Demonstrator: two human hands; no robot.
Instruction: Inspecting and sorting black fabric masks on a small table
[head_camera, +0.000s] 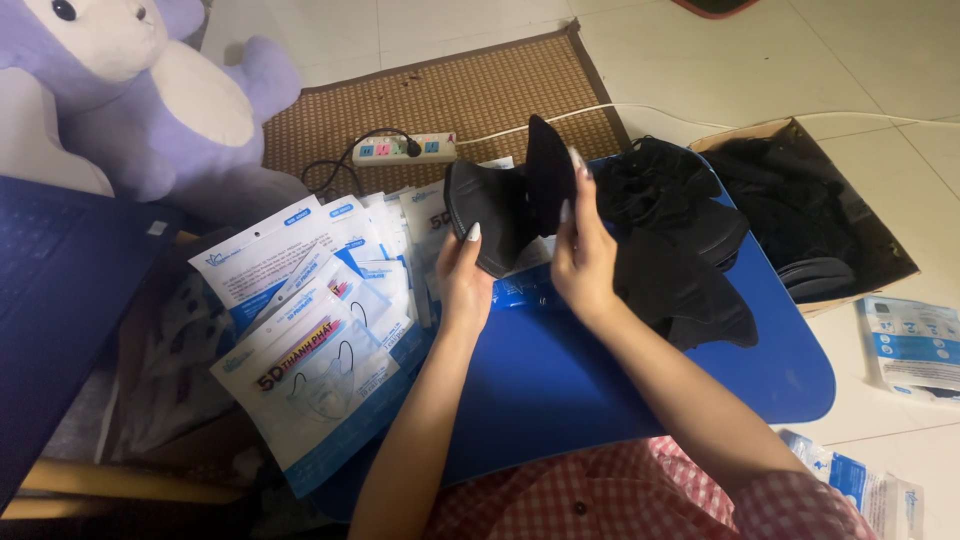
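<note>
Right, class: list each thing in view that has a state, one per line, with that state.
black mask: held up, in both hands
left hand: gripping mask
right hand: gripping mask
mask pile: loose, heaped
pouches: fanned out
cardboard box: open
power strip: plug inserted

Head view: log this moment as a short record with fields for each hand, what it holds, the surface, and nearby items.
left hand: left hand grips a black face mask at its lower edge
right hand: right hand pinches a second black mask, held upright
surface: blue tray table
on the table: pile of black masks; fanned white and blue mask packets
floor: power strip on a woven mat; cardboard box with more black masks
left edge: purple plush toy
</note>
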